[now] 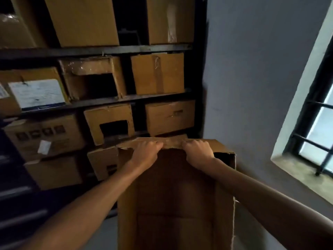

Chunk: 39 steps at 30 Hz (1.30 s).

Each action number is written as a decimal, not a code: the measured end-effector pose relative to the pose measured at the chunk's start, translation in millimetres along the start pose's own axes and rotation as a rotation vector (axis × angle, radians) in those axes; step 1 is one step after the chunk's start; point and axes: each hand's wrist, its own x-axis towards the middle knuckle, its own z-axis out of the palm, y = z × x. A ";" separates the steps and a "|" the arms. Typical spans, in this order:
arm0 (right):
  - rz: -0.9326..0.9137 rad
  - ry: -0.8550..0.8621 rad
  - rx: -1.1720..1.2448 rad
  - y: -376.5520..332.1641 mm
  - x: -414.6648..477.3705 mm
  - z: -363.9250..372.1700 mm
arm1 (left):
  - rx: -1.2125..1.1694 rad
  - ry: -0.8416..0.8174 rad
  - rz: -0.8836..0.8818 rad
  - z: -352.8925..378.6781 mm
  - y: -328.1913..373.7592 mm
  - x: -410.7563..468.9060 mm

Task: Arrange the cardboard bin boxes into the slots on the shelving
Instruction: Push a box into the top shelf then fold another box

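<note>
A long open-topped cardboard bin box [173, 204] stretches from the bottom of the view up to the foot of the dark metal shelving [100, 50]. Its far end reaches the lowest right slot. My left hand [146, 154] and my right hand [198, 153] both grip the box's torn far rim, fingers curled over the edge, side by side. Other cardboard bin boxes fill the slots above, among them one with a cut-out front [110, 123] and a plain one [170, 117] right above my hands.
A grey wall [252, 78] runs along the shelving's right side. A barred window [317, 134] with a rough sill sits at the far right. On the left stand labelled boxes [36, 92] and a dark ribbed object [16, 195]. Grey floor shows below.
</note>
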 end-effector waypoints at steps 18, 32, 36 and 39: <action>0.094 -0.165 0.152 -164.8 -48.9 124.4 | -1.531 0.558 -1.585 42.6 26.8 -193.3; 0.028 -0.413 0.225 -220.1 -104.3 149.5 | -1.660 0.126 -1.908 50.7 -32.8 -233.4; 0.011 -0.360 0.291 -222.2 -101.8 151.3 | -1.638 0.006 -1.784 56.3 -24.1 -248.4; -0.001 -0.290 0.350 -227.4 -98.3 150.9 | -1.591 -0.101 -1.628 59.7 -25.4 -260.6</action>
